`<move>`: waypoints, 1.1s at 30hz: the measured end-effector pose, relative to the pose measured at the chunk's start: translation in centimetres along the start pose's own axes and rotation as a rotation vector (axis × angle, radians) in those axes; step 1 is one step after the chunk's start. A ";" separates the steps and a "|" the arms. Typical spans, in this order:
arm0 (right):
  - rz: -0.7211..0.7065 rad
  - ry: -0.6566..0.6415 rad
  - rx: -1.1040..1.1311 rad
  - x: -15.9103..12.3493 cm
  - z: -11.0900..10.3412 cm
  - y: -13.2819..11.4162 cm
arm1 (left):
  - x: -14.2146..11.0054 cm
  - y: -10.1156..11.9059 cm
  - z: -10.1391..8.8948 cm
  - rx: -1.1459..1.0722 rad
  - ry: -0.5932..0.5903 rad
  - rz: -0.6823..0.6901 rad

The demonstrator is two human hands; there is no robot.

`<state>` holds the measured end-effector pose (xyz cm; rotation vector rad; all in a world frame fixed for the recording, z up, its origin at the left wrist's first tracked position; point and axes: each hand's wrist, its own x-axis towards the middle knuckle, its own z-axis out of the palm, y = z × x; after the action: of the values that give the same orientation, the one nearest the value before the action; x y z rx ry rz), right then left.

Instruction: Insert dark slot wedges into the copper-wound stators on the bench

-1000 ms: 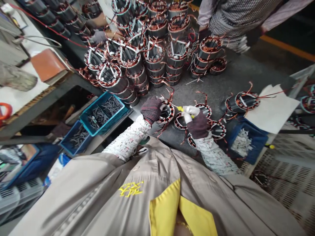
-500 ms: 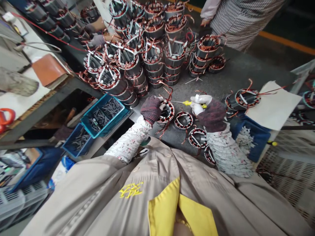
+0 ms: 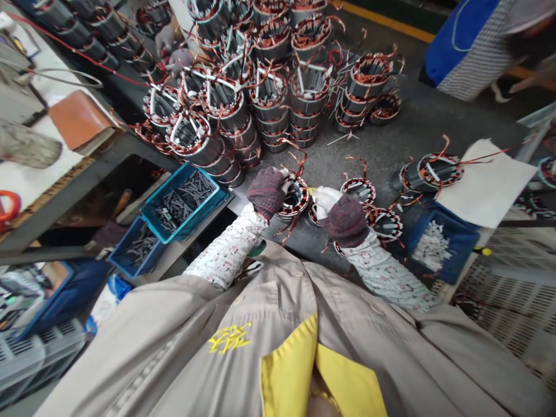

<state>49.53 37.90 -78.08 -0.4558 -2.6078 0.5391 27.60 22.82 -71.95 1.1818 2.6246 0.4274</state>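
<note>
My left hand (image 3: 268, 193), in a dark red knit glove with light fingertips, grips the left rim of a motor stator (image 3: 297, 200) with copper wires sticking up. My right hand (image 3: 341, 214), gloved alike, is closed around a thin tool whose yellow handle (image 3: 311, 191) shows only slightly at the fingertips. It is held close against the stator's right side; the tool's shaft is hidden. Beside and partly behind my right hand lie more stators, among them a wound stator (image 3: 359, 189) and another stator (image 3: 386, 225).
Stacked stators (image 3: 226, 110) fill the back left of the dark table (image 3: 334, 153). A teal bin (image 3: 152, 197) of grey strips stands left, above a smaller blue bin (image 3: 130, 255). At right are a blue tray (image 3: 417, 231) of white pieces and a white sheet (image 3: 490, 185). A person (image 3: 473, 52) is beyond the table.
My right hand has moved left with the yellow-handled tool, up to the stator, uncovering stators on the right. My left hand keeps its hold. The person beyond the table has moved right.
</note>
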 end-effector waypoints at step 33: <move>0.793 0.656 0.904 -2.4 -5.5 5.9 | 1.7 -0.7 -2.3 0.176 0.002 0.110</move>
<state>55.51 43.67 -76.91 -1.0883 -1.2890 1.4183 25.23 23.26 -70.20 1.3855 2.6521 0.2202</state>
